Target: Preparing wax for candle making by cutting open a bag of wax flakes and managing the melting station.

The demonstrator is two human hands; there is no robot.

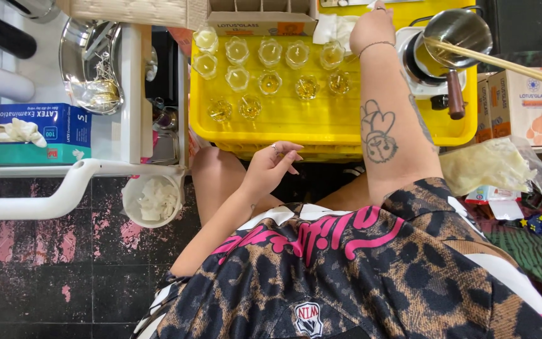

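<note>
Black floor tiles blotched with pink lie under a seated person's knees, and a yellow tray [283,119] stands in front of them. On the tray sit small glass cups [270,83] in rows, most filled with pale yellow wax. The right hand [371,28] reaches past the far row to a white cloth [334,26]; its fingers are hidden, so I cannot tell what it grips. The left hand [274,164] rests loosely curled on the knee, holding nothing. A steel pot [456,30] with a chopstick [503,63] across it stands at the tray's right end. The step looks like a pause in filling; next likely needs a steady grip on the pot's handle.
</note>
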